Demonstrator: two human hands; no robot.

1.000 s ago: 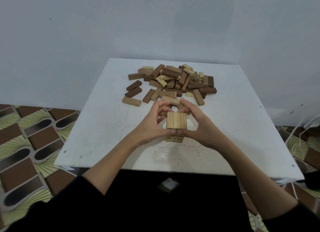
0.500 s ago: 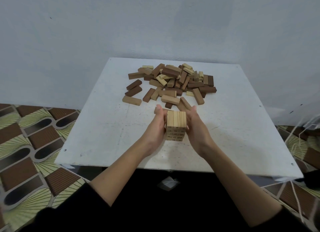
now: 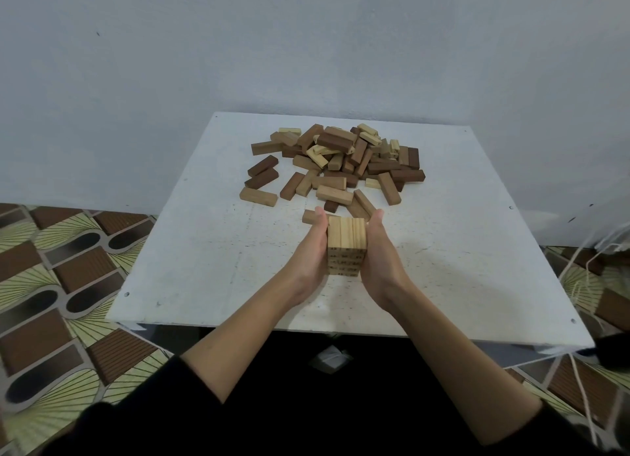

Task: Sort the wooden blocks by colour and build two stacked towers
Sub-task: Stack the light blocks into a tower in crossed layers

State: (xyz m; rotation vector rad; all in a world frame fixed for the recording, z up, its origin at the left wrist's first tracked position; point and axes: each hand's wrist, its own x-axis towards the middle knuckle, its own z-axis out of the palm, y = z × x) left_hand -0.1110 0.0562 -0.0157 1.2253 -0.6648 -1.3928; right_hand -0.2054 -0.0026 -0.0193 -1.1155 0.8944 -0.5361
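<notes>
A short tower of light wooden blocks (image 3: pixel 346 244) stands on the white table (image 3: pixel 204 251), several layers high. My left hand (image 3: pixel 312 247) presses flat against its left side with straight fingers. My right hand (image 3: pixel 378 251) presses flat against its right side the same way. Behind the tower lies a loose pile of mixed blocks (image 3: pixel 341 162), dark brown, mid brown and pale. No dark tower is in view.
A few stray blocks lie apart from the pile, such as a light one (image 3: pixel 258 196) at the left and one (image 3: pixel 310 216) just behind my left fingertips. The table stands against a grey wall (image 3: pixel 306 46). Patterned floor tiles (image 3: pixel 51 285) surround it. White cords (image 3: pixel 586 261) hang at the right.
My hands went from cupping the tower with curled fingers round its top to pressing flat on its two sides. The tower stands slightly farther from me.
</notes>
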